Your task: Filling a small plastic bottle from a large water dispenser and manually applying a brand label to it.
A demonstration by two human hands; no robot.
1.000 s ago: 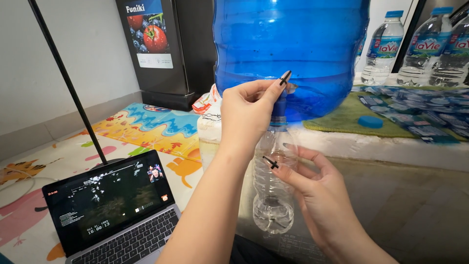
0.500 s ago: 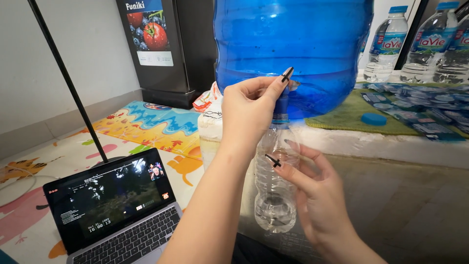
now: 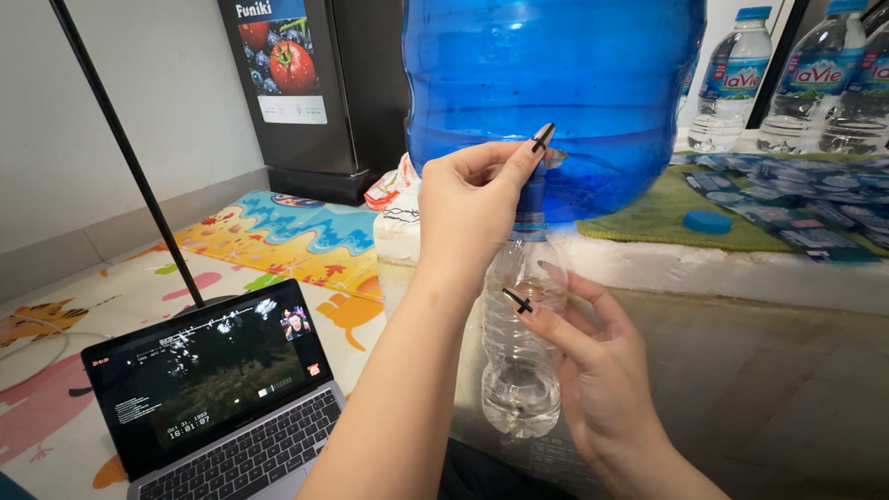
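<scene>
- Head view: the left hand (image 3: 472,208) is raised to the tap (image 3: 535,185) at the base of the big blue water jug (image 3: 556,83), its fingers closed around the tap, one long dark nail pointing up against the jug wall.
- The right hand (image 3: 593,370) grasps a clear plastic bottle (image 3: 520,343) from the side, fingers wrapped about its middle, a dark cross painted on one nail.
- The bottle stands upright just under the tap, its neck hidden behind the left hand; a little water lies in its bottom part, and the rest looks clear and unfilled.
- The jug rests on a pale ledge (image 3: 704,268), partly on a green mat (image 3: 667,218); the bottle hangs in front of the ledge's edge, below the jug.
- A loose blue cap (image 3: 707,221) lies on the mat to the right of the jug, well apart from both hands.
- Behind it, several filled water bottles (image 3: 732,93) with blue caps stand on the ledge, and flat blue packets (image 3: 796,199) are spread on the mat.
- Just left of the held bottle stands another pale bottle (image 3: 396,245), partly hidden by the left forearm.
- An open laptop (image 3: 218,389) sits at lower left on a colourful play mat (image 3: 278,241), its screen dark with small pale marks.
- A thin black pole (image 3: 130,157) slants across the left side, and a dark cabinet (image 3: 315,93) with a fruit picture stands against the wall.
</scene>
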